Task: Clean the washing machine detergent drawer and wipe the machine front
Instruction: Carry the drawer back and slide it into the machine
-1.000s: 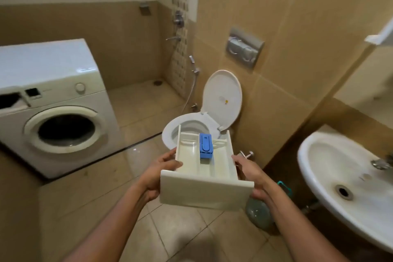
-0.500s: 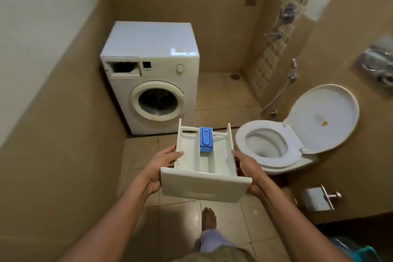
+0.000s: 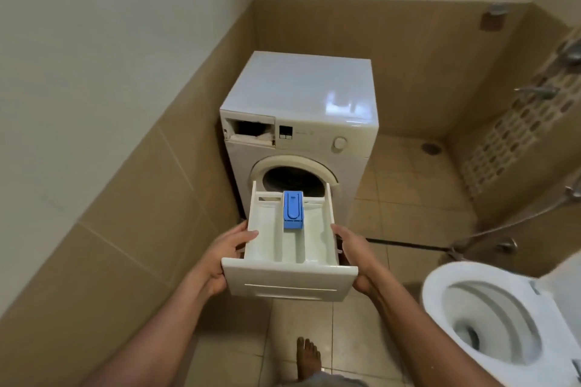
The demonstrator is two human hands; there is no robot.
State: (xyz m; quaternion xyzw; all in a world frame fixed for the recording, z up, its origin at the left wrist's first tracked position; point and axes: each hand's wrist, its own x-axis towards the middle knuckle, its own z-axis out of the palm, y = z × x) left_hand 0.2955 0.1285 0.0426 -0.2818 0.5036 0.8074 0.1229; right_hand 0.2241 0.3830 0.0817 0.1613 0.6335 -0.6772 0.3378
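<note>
I hold the white detergent drawer [image 3: 289, 283] level in front of me, out of the machine. Its blue insert [image 3: 293, 210] sits in the middle compartment. My left hand [image 3: 224, 256] grips the drawer's left wall, my right hand [image 3: 353, 256] grips the right wall. Straight ahead stands the white front-loading washing machine [image 3: 301, 97]. Its drawer slot [image 3: 251, 130] at the top left of the front gapes dark. The round door [image 3: 294, 173] is partly hidden behind the drawer.
A tiled wall [image 3: 103, 185] runs close along the left. An open toilet [image 3: 490, 320] stands at the lower right, with a spray hose [image 3: 515, 220] beyond it. Shower fittings [image 3: 537, 91] are on the right wall and a floor drain [image 3: 431, 148] lies beside the machine. My bare foot [image 3: 308, 358] is on the floor tiles.
My view has swung left from the sink and toilet toward the washing machine, which is now nearer and centred. Both hands keep the same hold on the drawer.
</note>
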